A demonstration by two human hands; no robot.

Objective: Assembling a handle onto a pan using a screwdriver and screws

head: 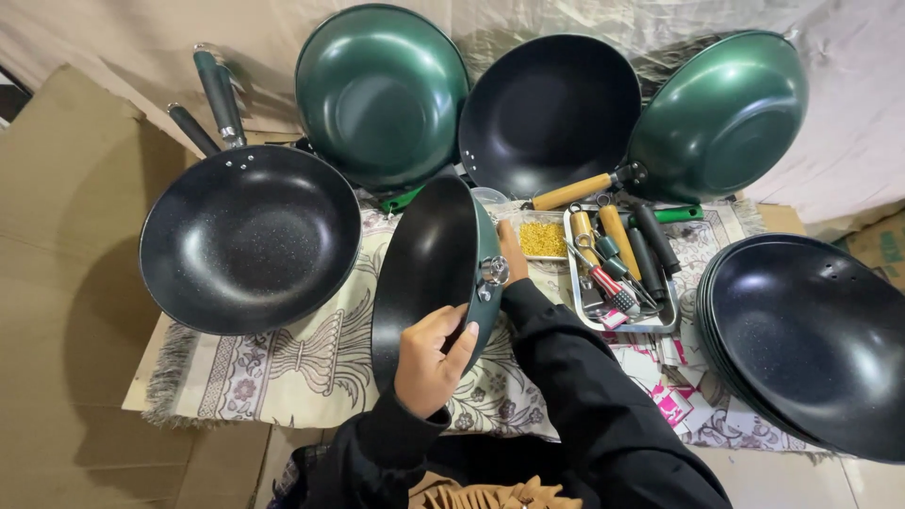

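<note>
Item in hand: one dark green pan (429, 273), black inside, no handle fitted, held on edge at centre over a patterned cloth (283, 368). Left hand (432, 363) clamped on its lower rim at 6 o'clock; right hand (512, 253) mostly hidden behind the pan's green wall beside a metal stud (493, 271), grip cannot be told. At 9 o'clock, a black handled pan (250, 236). At 12 o'clock, three pans propped upright. At 3 o'clock, a tray of handles and tools (622, 264); beyond it, stacked black pans (811, 339).
</note>
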